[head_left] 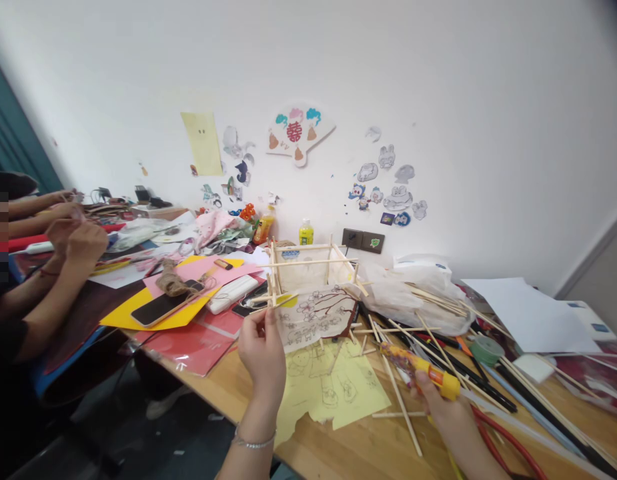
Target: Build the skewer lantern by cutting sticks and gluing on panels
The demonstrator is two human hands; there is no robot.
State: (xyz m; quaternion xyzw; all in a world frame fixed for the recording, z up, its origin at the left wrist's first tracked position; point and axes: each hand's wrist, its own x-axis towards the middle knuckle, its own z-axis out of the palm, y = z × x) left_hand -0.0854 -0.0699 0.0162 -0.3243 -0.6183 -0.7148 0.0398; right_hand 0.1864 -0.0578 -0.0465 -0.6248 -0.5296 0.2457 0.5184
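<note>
My left hand (261, 350) is raised over the table's front edge, its fingers pinched on the lower left corner of a wooden stick lantern frame (308, 277). A paper panel with a branch drawing (315, 320) hangs on the frame's near side. My right hand (438, 403) is closed round a yellow and orange glue stick (423, 367), which points left toward the frame. Pale yellow paper with line drawings (333, 390) lies flat on the wooden table (373, 447) between my hands.
Loose wooden sticks (403, 400) and black pencils are scattered at the right, beside white sheets (528, 313) and a green tape roll (485, 348). A phone (158, 308) rests on yellow card at left. Other people's hands (78, 243) work at the far left. Bottles (306, 233) stand by the wall.
</note>
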